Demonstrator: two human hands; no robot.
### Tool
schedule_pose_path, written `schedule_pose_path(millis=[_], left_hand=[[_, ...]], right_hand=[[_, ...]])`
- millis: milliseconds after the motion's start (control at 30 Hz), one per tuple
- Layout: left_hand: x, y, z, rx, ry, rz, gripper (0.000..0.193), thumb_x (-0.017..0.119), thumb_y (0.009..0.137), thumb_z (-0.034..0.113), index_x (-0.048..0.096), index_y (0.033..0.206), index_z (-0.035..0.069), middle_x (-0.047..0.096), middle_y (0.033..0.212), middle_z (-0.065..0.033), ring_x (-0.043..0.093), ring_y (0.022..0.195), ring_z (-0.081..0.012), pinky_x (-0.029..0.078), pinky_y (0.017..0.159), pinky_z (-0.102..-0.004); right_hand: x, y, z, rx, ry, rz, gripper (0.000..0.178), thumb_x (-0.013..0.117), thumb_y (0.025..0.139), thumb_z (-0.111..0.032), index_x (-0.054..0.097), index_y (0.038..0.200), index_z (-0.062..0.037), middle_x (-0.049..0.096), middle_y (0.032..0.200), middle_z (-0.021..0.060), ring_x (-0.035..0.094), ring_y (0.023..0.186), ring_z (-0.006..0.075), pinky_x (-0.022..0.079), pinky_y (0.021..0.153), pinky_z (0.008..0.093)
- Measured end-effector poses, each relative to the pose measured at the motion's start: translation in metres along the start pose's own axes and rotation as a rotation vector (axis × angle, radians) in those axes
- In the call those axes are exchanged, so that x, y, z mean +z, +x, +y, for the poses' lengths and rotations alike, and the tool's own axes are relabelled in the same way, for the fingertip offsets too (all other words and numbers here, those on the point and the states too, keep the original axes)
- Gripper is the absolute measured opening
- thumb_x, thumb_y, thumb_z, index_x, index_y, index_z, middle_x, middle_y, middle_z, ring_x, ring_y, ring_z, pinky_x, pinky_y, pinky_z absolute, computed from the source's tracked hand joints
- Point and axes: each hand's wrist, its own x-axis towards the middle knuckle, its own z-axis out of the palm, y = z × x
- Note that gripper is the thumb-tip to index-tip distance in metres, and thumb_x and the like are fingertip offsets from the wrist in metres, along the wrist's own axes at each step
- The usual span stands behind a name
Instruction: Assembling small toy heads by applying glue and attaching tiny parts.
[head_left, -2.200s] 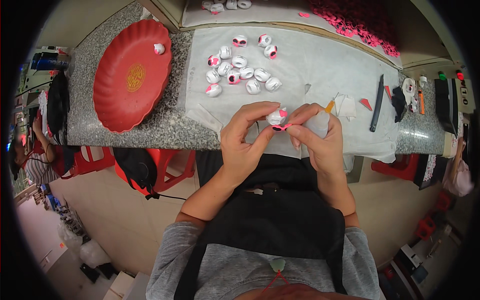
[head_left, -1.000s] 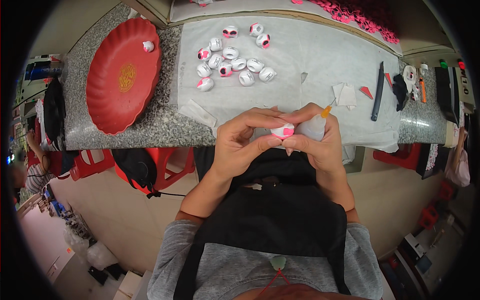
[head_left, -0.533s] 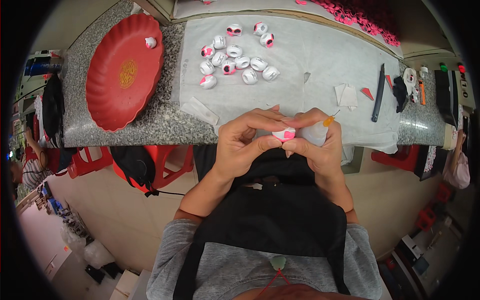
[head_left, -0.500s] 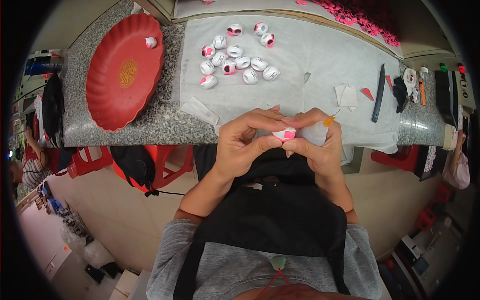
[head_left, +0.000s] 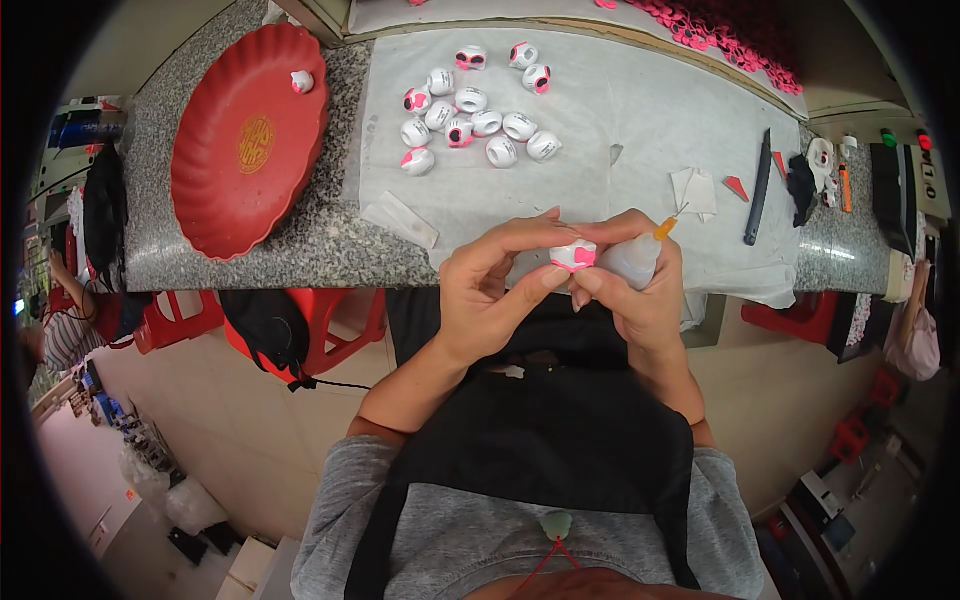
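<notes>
A small white figurine head [head_left: 566, 256] with pink trim is pinched between my two hands at the table's near edge. My left hand [head_left: 490, 285] grips its left side with thumb and fingers. My right hand [head_left: 645, 305] touches its other side with the thumb and fingertips. That hand is also closed around a translucent squeeze bottle [head_left: 632, 262], whose orange needle tip [head_left: 664, 229] points up and to the right. Beyond my hands, several similar white heads [head_left: 470, 100] lie grouped on the white paper [head_left: 590, 60], some showing pink and black parts.
A scalloped red tray [head_left: 205, 180] stands left on the granite counter [head_left: 345, 215], with one small white head [head_left: 302, 82] inside. On the right lie a dark cutter knife [head_left: 759, 190], red scraps [head_left: 737, 188] and folded paper [head_left: 692, 190]. Pink pieces [head_left: 700, 38] fill the back ledge.
The held head has turned and risen slightly between my fingers, showing more of its white and pink face. The bottle has shifted a little right and up with my right hand.
</notes>
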Motion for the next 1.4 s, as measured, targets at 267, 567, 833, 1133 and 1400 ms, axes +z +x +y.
schedule_pose_path(millis=[267, 567, 833, 1133, 1400], left_hand=[[0.006, 0.000, -0.001, -0.164, -0.274, 0.107, 0.025, 0.055, 0.070, -0.002, 0.049, 0.095, -0.003, 0.054, 0.089, -0.0104, 0.050, 0.090, -0.0168, 0.029, 0.092, -0.0372], [-0.003, 0.002, -0.014, -0.098, -0.219, 0.016, 0.024, 0.064, 0.066, 0.011, 0.048, 0.083, 0.003, 0.054, 0.086, -0.0130, 0.051, 0.088, -0.0211, 0.025, 0.093, -0.0438], [-0.003, 0.002, -0.016, -0.103, -0.184, 0.014, 0.022, 0.064, 0.066, 0.010, 0.049, 0.082, 0.003, 0.054, 0.084, -0.0123, 0.052, 0.087, -0.0213, 0.024, 0.093, -0.0446], [-0.021, 0.027, 0.006, 0.058, 0.688, 0.007, 0.023, 0.063, 0.060, 0.002, 0.054, 0.081, 0.006, 0.053, 0.083, -0.0060, 0.048, 0.081, -0.0202, 0.035, 0.073, -0.0306], [-0.047, 0.081, 0.013, 0.387, 1.335, 0.009, 0.028, 0.065, 0.058, 0.009, 0.053, 0.084, 0.007, 0.052, 0.084, -0.0057, 0.045, 0.082, -0.0229, 0.033, 0.071, -0.0315]], right_hand=[[0.000, 0.002, -0.006, 0.058, 0.016, 0.020, 0.023, 0.057, 0.069, 0.000, 0.052, 0.091, 0.0022, 0.052, 0.065, 0.0050, 0.049, 0.055, 0.0076, 0.041, 0.048, 0.0186], [-0.002, 0.001, -0.005, 0.043, 0.002, -0.063, 0.020, 0.059, 0.069, -0.001, 0.054, 0.088, 0.0018, 0.050, 0.062, 0.0034, 0.049, 0.053, 0.0075, 0.040, 0.048, 0.0182], [-0.006, 0.002, -0.001, 0.092, 0.057, -0.029, 0.019, 0.058, 0.065, 0.002, 0.051, 0.082, 0.0044, 0.054, 0.065, 0.0120, 0.052, 0.050, 0.0144, 0.042, 0.045, 0.0221], [-0.013, 0.007, -0.002, 0.008, -0.021, 0.120, 0.026, 0.053, 0.069, -0.001, 0.049, 0.094, 0.0052, 0.052, 0.066, 0.0093, 0.049, 0.051, 0.0123, 0.040, 0.047, 0.0213], [-0.038, 0.003, -0.008, -0.019, -0.107, 0.139, 0.027, 0.052, 0.070, 0.000, 0.048, 0.096, 0.0040, 0.051, 0.068, 0.0078, 0.043, 0.049, 0.0091, 0.036, 0.047, 0.0193]])
